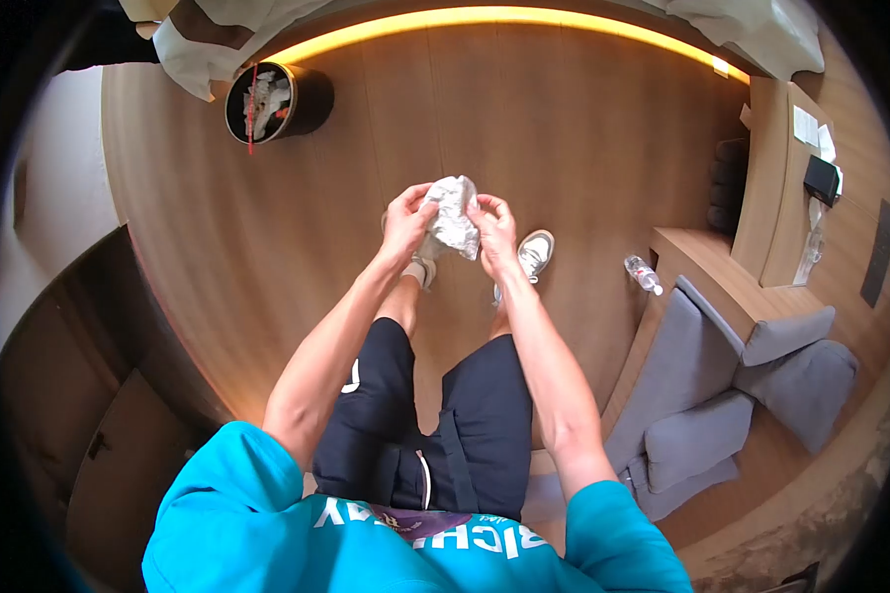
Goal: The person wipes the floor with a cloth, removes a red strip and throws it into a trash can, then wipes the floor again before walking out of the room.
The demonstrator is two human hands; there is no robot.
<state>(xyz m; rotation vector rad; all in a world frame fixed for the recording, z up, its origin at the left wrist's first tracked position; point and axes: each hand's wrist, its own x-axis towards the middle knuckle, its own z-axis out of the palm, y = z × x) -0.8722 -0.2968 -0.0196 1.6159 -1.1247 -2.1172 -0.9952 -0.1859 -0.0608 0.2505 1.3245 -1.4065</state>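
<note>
Currently, the crumpled white material [454, 214] is at the upper centre of the frame, held above the wood floor [564, 148] and in front of the legs. The left hand [406, 219] grips its left edge; the fingers are bent, pinching the material against the thumb. The right hand [495, 229] grips its right edge in the same manner, thumb and fingers pinching. The two hands are apart, with the material spanning the gap between them. Both forearms extend upward from the lower frame.

The shoe [536, 255] stands on the floor just to the right of the right hand. Floor space extends above the hands to the lit strip [504, 16], which curves along the top edge of the frame. The dark bin [311, 101] stands at upper left, well apart from the left hand, with floor between; white waste [265, 103] shows inside its rim. To the right, floor space reaches the clear bottle [643, 274], which lies near the edge of the wooden surface [697, 259]. The grey cushions [699, 440] occupy the lower right.
</note>
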